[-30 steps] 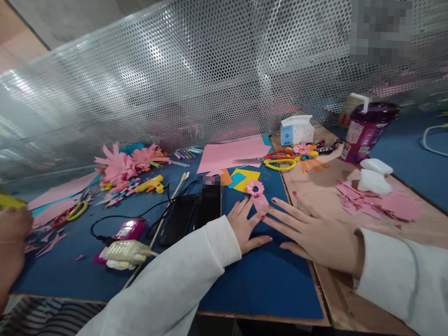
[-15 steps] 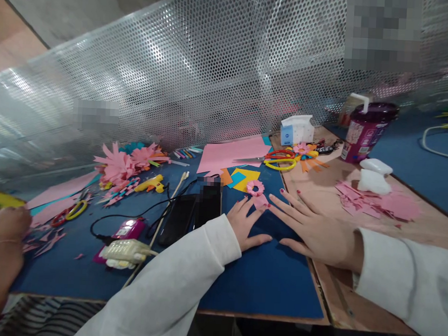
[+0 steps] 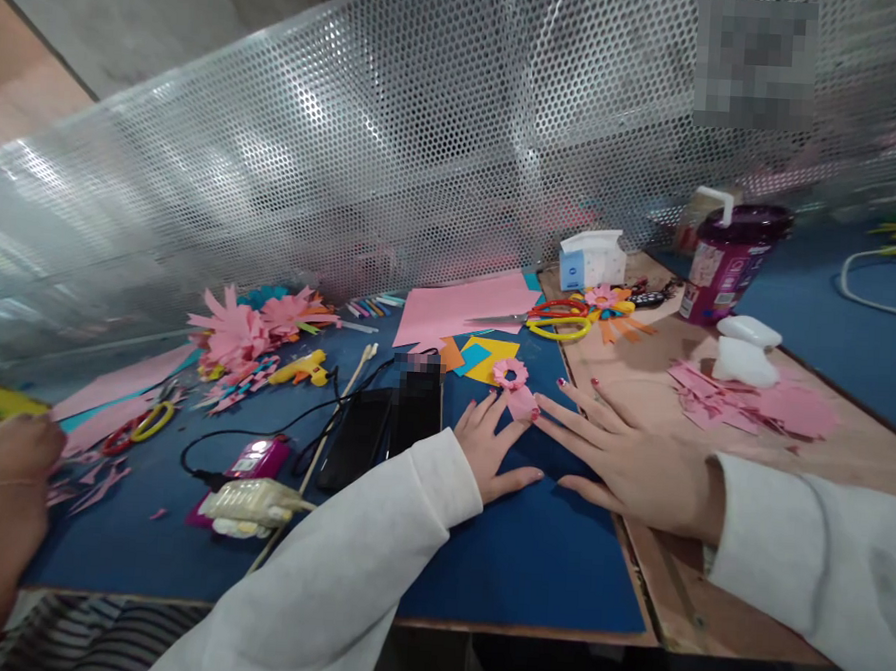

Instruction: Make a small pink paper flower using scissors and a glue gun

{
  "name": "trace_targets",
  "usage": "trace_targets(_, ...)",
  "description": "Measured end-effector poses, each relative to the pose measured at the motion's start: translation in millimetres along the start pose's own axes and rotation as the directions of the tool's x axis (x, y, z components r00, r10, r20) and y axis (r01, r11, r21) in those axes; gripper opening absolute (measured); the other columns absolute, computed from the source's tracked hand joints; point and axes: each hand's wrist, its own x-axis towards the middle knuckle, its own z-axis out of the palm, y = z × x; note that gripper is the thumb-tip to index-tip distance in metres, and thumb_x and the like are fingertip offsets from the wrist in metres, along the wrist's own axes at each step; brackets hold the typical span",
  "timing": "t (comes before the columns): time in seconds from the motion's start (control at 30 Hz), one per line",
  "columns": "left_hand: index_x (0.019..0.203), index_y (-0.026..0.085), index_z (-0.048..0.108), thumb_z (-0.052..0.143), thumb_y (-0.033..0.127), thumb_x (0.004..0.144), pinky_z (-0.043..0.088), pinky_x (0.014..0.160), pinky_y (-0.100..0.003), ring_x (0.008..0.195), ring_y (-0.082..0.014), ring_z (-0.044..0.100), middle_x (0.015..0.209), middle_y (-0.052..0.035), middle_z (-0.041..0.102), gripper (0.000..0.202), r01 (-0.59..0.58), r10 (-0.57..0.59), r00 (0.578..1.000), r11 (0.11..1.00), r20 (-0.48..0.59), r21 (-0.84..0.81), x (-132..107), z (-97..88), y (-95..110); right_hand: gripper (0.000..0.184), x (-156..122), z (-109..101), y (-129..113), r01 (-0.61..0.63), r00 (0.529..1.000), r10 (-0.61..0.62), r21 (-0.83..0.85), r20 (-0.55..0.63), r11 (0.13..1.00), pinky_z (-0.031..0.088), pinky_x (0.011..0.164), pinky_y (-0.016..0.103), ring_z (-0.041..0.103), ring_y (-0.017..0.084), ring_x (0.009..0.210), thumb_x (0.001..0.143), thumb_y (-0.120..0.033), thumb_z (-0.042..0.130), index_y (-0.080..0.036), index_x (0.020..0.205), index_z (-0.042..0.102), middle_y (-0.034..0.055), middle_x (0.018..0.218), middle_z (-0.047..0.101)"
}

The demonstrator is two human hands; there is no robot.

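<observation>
My left hand (image 3: 491,446) lies flat on the blue tabletop, fingers spread, holding nothing. To its right, my right hand (image 3: 614,452) also rests palm down with its fingers apart. Between and just beyond my fingertips sits a small pink paper flower ring (image 3: 510,374) with a dark open centre. A pink paper piece (image 3: 521,403) lies just below the ring, touched or nearly touched by fingertips of both hands. Yellow paper (image 3: 503,350), blue paper (image 3: 471,358) and orange paper (image 3: 451,355) lie behind the ring. Scissors (image 3: 561,321) with red and yellow handles rest farther back.
Phones (image 3: 352,439), a power strip (image 3: 251,505) and a yellow glue gun (image 3: 301,367) lie left, near pink paper flowers (image 3: 242,335). Right are a purple cup (image 3: 729,265) and pink scraps (image 3: 722,400). Another person's hand (image 3: 17,453) is far left. A perforated metal panel (image 3: 429,124) stands behind.
Both my hands stay almost where they were. The view has shifted very slightly, and the other person's hand at the far left has moved a little.
</observation>
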Motion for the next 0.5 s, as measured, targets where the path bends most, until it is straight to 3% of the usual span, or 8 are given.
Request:
trace_targets(0.17, 0.134, 0.019, 0.046, 0.042, 0.066, 0.081, 0.029, 0.106, -0.057, 0.134, -0.0351, 0.032, 0.145, -0.0188, 0.035, 0.071, -0.021, 0.021, 1.000, 1.000, -0.017, 0.017, -1.0, -0.6, -0.2, 0.055, -0.4, 0.6, 0.4, -0.006, 1.000, 0.006, -0.014, 0.017, 1.000, 0.030, 0.105, 0.055, 0.031, 0.032, 0.134, 0.090, -0.040, 0.045, -0.020, 0.140, 0.037, 0.0026, 0.145, 0.041)
trace_targets(0.3, 0.134, 0.017, 0.045, 0.041, 0.065, 0.082, 0.028, 0.106, -0.057, 0.133, -0.0351, 0.034, 0.143, -0.0181, 0.039, 0.071, -0.056, 0.057, 0.998, 0.998, -0.027, 0.022, -0.7, -2.2, 0.2, 0.050, 0.2, -3.2, -1.4, -0.010, 0.999, 0.012, -0.060, 0.030, 0.998, 0.035, 0.100, 0.052, 0.044, 0.031, 0.123, 0.090, -0.042, 0.044, -0.021, 0.136, 0.045, 0.0002, 0.144, 0.043)
trace_targets(0.5, 0.128, 0.012, 0.049, 0.047, 0.054, 0.084, 0.029, 0.108, -0.052, 0.125, -0.0306, 0.043, 0.130, -0.0161, 0.052, 0.061, -0.129, 0.120, 0.989, 0.985, -0.082, -0.115, 2.9, -5.8, 5.7, 0.056, 4.3, -7.1, -5.3, -0.176, 0.984, 0.174, -0.118, -0.030, 0.977, 0.046, 0.076, 0.044, 0.055, 0.030, 0.100, 0.089, -0.041, 0.046, -0.014, 0.138, 0.042, 0.0125, 0.144, 0.041)
